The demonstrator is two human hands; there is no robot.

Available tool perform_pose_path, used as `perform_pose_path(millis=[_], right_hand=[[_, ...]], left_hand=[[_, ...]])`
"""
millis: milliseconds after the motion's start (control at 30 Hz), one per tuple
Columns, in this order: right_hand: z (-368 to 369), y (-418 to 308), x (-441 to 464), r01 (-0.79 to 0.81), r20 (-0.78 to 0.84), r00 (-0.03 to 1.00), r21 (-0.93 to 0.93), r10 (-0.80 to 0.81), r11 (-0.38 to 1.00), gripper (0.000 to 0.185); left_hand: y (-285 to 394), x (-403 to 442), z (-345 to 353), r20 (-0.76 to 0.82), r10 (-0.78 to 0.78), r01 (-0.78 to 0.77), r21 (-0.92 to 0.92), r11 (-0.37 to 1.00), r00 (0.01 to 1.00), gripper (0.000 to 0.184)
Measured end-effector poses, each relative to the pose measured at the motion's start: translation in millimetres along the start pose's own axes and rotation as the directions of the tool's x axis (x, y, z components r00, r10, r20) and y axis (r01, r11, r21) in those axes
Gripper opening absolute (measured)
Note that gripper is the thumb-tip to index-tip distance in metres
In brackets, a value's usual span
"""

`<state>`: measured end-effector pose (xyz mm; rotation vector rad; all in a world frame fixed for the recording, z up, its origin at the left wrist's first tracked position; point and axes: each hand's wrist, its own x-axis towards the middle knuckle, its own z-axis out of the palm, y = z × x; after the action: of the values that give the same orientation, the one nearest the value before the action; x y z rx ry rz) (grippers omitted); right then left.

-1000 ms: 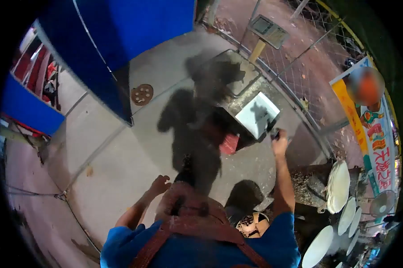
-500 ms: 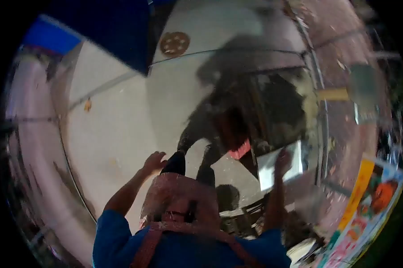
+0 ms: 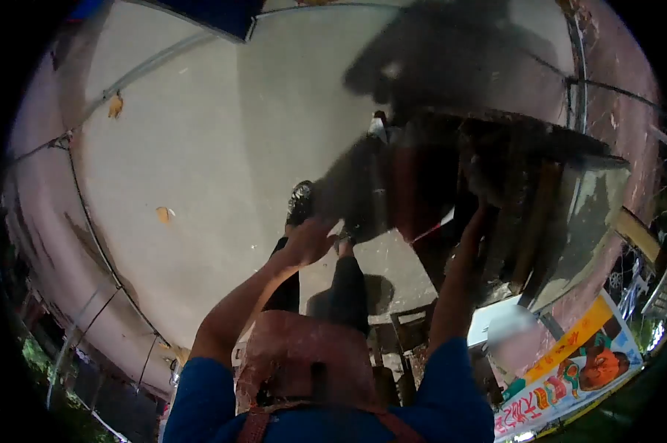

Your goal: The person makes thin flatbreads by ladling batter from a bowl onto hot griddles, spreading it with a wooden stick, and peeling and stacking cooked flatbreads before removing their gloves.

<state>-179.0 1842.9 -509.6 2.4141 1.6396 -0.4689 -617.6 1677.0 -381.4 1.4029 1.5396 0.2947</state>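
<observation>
My left hand hangs over the pale floor, in front of my legs, with its fingers loosely bent and the thumb apart. It appears to hold nothing. Just beyond it is my dark, pale-speckled shoe. My right hand reaches forward into deep shadow, over or against a dark, box-like piece with wooden-looking strips. Its fingers are lost in the dark, so I cannot tell whether they grip anything. Beside that hand, a dark reddish panel stands on the left of the piece.
A banner with bright print lies at the lower right, near a white panel. Dry leaves lie on the pale floor. A dark blue canopy-like sheet shows at the top. Wooden slats stand near my right side.
My view has shifted forward over the dark piece. My right hand has moved from in front of the white panel into the shadow. My left hand has swung inward across my legs.
</observation>
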Motion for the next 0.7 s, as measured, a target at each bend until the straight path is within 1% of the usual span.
perform_pose_path(millis=[33,67,100,133,167,233,267,300,400,433,467,500,533,567,600,633,667,700], right_hand=[[1,-2,-1,0.071,-0.003,0.997,0.030,-0.071,0.997,0.039],[2,-5,-2,0.142,-0.006,0.990,0.060,-0.142,0.988,0.038],[-26,-50,-31,0.301,-0.186,0.946,0.188,-0.267,0.935,0.039],[-36,-83,-52,0.471,-0.374,0.856,0.277,-0.357,0.838,0.040],[-23,-87,-65,0.416,-0.302,0.892,0.256,-0.336,0.873,0.037],[1,-85,-86,0.308,-0.163,0.946,0.200,-0.279,0.930,0.031],[5,-86,-92,0.358,-0.149,0.930,0.157,-0.336,0.921,0.030],[4,-89,-98,0.404,-0.131,0.911,0.115,-0.390,0.907,0.029],[-5,-105,-106,0.540,-0.113,0.835,-0.025,-0.539,0.841,0.028],[-7,-108,-107,0.583,-0.107,0.803,-0.071,-0.587,0.810,0.027],[-6,-108,-108,0.602,-0.110,0.785,-0.094,-0.609,0.793,0.029],[-4,-107,-107,0.622,-0.113,0.766,-0.118,-0.633,0.774,0.030],[-3,-104,-105,0.641,-0.115,0.746,-0.145,-0.656,0.754,0.031],[1,-98,-102,0.586,-0.226,0.789,0.000,-0.571,0.810,0.030],[5,-92,-98,0.528,-0.320,0.826,0.153,-0.464,0.835,0.029],[5,-85,-95,0.474,-0.356,0.856,0.257,-0.374,0.842,0.032],[5,-78,-91,0.425,-0.388,0.878,0.363,-0.280,0.829,0.036],[-11,-73,-86,0.380,-0.379,0.899,0.419,-0.221,0.825,0.045]], left_hand=[[-10,8,6,0.096,-0.093,0.090,0.032,0.995,0.991,0.034],[-18,15,10,0.091,-0.072,0.070,0.017,0.997,0.993,0.034],[-19,22,9,0.085,-0.050,0.050,0.001,0.999,0.995,0.034],[-19,29,6,0.073,-0.030,0.031,-0.016,0.999,0.997,0.034],[-10,36,-2,0.075,-0.035,0.034,0.015,0.999,0.997,0.028],[-17,57,6,0.120,0.171,-0.186,0.133,0.973,0.978,0.031],[-18,67,11,0.151,0.273,-0.298,0.187,0.936,0.950,0.033],[-6,76,10,0.137,0.247,-0.272,0.217,0.938,0.959,0.031],[12,106,28,0.012,0.210,-0.210,0.037,0.977,0.978,0.031],[18,119,35,0.090,0.309,-0.320,0.167,0.933,0.947,0.031],[25,135,42,0.176,0.392,-0.428,0.284,0.858,0.903,0.031],[33,150,49,0.268,0.458,-0.530,0.384,0.756,0.848,0.031],[44,164,54,0.254,0.378,-0.428,0.183,0.885,0.890,0.023],[56,178,59,0.261,0.292,-0.295,-0.030,0.955,0.920,0.015],[66,186,66,0.290,0.206,-0.138,-0.238,0.961,0.935,0.009],[70,191,78,0.003,0.316,-0.311,-0.171,0.935,0.949,0.010],[73,194,89,-0.274,0.420,-0.450,-0.054,0.892,0.865,0.010],[78,195,88,-0.512,0.508,-0.540,0.099,0.836,0.693,0.011]])
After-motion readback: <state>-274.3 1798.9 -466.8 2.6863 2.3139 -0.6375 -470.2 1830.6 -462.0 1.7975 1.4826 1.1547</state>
